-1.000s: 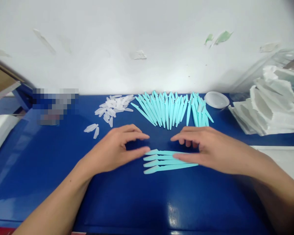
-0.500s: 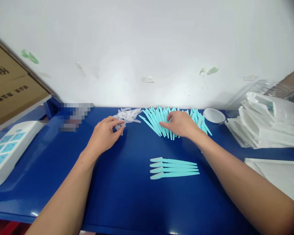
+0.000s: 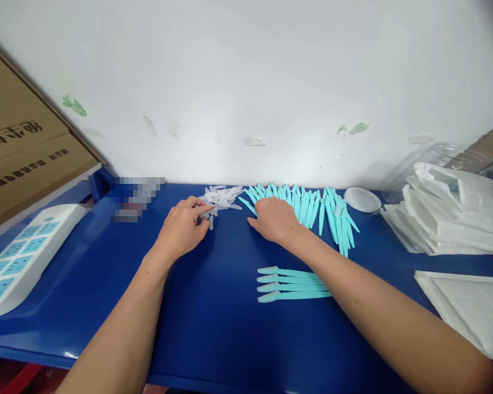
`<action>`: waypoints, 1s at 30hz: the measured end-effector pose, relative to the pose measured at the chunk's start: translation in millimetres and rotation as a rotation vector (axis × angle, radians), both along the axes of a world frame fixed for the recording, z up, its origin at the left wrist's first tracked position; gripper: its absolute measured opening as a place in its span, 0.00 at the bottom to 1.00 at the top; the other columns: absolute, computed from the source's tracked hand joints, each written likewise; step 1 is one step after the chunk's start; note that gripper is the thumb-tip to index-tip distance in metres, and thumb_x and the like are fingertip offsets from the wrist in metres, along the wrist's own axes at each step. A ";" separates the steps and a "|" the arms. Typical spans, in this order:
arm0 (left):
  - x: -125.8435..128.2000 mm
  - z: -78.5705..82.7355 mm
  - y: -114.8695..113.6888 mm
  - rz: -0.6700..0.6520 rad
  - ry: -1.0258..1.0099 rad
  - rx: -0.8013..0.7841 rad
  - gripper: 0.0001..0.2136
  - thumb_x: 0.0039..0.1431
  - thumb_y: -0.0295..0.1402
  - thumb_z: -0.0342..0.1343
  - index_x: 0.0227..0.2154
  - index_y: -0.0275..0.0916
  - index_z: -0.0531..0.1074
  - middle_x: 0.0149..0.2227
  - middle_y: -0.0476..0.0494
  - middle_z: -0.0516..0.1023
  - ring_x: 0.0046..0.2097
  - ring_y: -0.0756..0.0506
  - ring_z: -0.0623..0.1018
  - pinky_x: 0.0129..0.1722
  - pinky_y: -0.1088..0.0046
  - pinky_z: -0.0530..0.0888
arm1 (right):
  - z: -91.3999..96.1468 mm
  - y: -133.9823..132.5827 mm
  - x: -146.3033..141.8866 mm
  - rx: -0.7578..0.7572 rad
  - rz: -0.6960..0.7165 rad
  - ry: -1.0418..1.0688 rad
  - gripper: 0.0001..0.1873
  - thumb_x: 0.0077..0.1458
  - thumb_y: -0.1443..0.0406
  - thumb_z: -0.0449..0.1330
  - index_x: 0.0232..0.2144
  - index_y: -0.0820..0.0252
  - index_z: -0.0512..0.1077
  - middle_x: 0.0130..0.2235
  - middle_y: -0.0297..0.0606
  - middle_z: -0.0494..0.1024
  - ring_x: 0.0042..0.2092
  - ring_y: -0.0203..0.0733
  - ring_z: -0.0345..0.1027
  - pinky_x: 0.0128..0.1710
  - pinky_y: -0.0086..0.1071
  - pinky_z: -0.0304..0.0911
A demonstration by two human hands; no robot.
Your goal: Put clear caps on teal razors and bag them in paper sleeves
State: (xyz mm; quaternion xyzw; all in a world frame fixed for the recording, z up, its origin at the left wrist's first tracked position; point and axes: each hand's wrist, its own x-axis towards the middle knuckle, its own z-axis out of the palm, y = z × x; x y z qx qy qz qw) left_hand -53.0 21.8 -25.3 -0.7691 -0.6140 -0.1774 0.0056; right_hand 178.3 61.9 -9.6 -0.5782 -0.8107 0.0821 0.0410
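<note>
My left hand (image 3: 184, 227) is at the near left edge of a pile of small translucent plastic covers (image 3: 224, 196). Its index finger stretches over them, with the thumb apart below, and one loose cover (image 3: 211, 222) lies by the thumb tip. My right hand (image 3: 274, 218) rests over the left part of a heap of turquoise eyebrow razors (image 3: 306, 205). The thumb sticks out to the left, while the other fingers curl down out of sight, so any grip is hidden. Nearer me, several razors (image 3: 287, 287) lie side by side, blades to the left, handle ends behind my right forearm.
On the blue table (image 3: 213, 339) a white power strip (image 3: 24, 257) stands at the left, near a cardboard box (image 3: 28, 131). A round translucent lid (image 3: 362, 200) lies right of the razors. White padded envelopes (image 3: 447, 213) are stacked at the right, another flat envelope (image 3: 468, 306) nearer. A white wall closes the back.
My right hand has moved left across the razor heap, uncovering its middle. My left hand stays by the covers, its index finger further over them. The view has shifted slightly.
</note>
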 end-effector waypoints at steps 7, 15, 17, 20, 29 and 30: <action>5.9 -6.1 7.8 -0.026 0.097 -0.013 0.17 0.69 0.35 0.48 0.53 0.42 0.79 0.51 0.37 0.76 0.48 0.35 0.73 0.46 0.56 0.71 | -0.7 10.9 -8.2 -0.086 -0.062 0.026 0.12 0.56 0.63 0.61 0.39 0.64 0.80 0.39 0.50 0.83 0.42 0.51 0.78 0.37 0.36 0.68; -2.9 -9.0 8.9 -0.072 0.042 -0.014 0.16 0.67 0.38 0.52 0.50 0.39 0.80 0.51 0.36 0.76 0.50 0.35 0.74 0.49 0.56 0.72 | 1.1 21.6 -15.5 -0.153 -0.086 0.044 0.18 0.48 0.57 0.68 0.36 0.66 0.80 0.35 0.49 0.83 0.38 0.49 0.78 0.32 0.33 0.67; -5.2 -9.6 9.2 -0.073 0.024 -0.019 0.15 0.67 0.38 0.52 0.48 0.40 0.81 0.50 0.37 0.77 0.49 0.35 0.74 0.48 0.57 0.72 | 1.1 20.8 -16.1 -0.151 -0.100 0.039 0.20 0.49 0.56 0.68 0.38 0.67 0.80 0.36 0.51 0.83 0.40 0.50 0.78 0.33 0.33 0.68; -6.2 -9.7 10.1 -0.087 0.007 -0.021 0.14 0.67 0.38 0.52 0.45 0.40 0.82 0.48 0.38 0.78 0.47 0.36 0.74 0.48 0.57 0.72 | 0.5 20.5 -17.7 -0.157 -0.107 0.023 0.22 0.49 0.56 0.70 0.41 0.68 0.79 0.38 0.51 0.82 0.42 0.50 0.78 0.35 0.33 0.69; 0.0 -1.3 6.3 -0.096 -0.115 0.029 0.15 0.70 0.40 0.49 0.45 0.40 0.79 0.48 0.38 0.80 0.49 0.37 0.75 0.49 0.60 0.70 | 6.3 12.5 -28.4 -0.097 -0.046 -0.053 0.20 0.65 0.59 0.61 0.55 0.62 0.70 0.55 0.46 0.74 0.51 0.47 0.73 0.49 0.46 0.72; 1.4 0.9 4.6 -0.091 -0.149 0.028 0.16 0.71 0.41 0.48 0.45 0.40 0.78 0.46 0.39 0.81 0.46 0.39 0.76 0.47 0.62 0.71 | 8.5 8.5 -28.1 -0.063 -0.034 -0.054 0.19 0.64 0.60 0.62 0.54 0.63 0.72 0.54 0.48 0.75 0.50 0.48 0.73 0.48 0.44 0.71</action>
